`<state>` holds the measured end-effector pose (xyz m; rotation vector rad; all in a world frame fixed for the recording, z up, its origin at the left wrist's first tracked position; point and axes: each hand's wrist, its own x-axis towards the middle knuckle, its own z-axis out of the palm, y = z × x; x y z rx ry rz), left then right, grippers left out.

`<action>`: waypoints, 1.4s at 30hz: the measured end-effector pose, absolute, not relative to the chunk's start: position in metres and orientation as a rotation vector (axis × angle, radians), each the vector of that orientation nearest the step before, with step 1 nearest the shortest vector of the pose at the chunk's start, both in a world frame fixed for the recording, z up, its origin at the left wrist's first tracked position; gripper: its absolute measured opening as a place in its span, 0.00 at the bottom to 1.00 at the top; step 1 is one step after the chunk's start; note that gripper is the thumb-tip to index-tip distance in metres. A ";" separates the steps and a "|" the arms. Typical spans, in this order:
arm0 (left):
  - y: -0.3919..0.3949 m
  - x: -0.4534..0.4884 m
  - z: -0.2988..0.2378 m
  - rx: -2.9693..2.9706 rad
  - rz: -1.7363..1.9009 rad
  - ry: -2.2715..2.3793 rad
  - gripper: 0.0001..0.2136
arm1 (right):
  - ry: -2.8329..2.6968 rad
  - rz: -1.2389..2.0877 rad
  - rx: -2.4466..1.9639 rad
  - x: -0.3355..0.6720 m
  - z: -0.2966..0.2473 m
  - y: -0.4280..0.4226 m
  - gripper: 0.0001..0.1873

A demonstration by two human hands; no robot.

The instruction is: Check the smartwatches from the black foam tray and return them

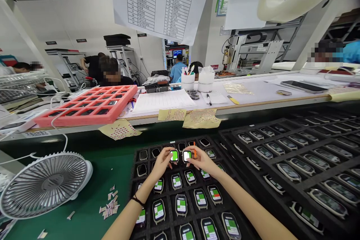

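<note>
Smartwatches (174, 156) glow in left fingers (167, 151) and right fingers (194, 161).

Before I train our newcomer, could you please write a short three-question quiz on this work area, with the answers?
1. What do the left hand and the right hand each hold?
2. True or false: the fan stands to the left of the black tray beneath the hands.
3. What colour is the tray on the white shelf?
A) blue
B) pinkish red
C) yellow

Key:
1. One watch in the left, another watch in the right.
2. True.
3. B, the pinkish red tray.
</note>
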<state>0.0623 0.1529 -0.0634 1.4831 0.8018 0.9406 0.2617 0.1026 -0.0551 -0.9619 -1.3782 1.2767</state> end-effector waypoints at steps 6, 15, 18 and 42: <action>0.151 0.063 -0.063 1.532 0.921 0.737 0.20 | -1.348 1.249 -0.981 0.263 -0.056 0.104 0.21; 0.149 0.063 -0.060 1.590 0.905 0.814 0.20 | -1.197 1.131 -1.122 0.262 -0.059 0.106 0.16; 0.149 0.063 -0.059 1.601 0.905 0.847 0.20 | -1.211 1.148 -1.107 0.261 -0.057 0.105 0.16; 0.153 0.062 -0.069 1.602 0.939 0.776 0.23 | -1.175 1.155 -1.062 0.261 -0.055 0.104 0.16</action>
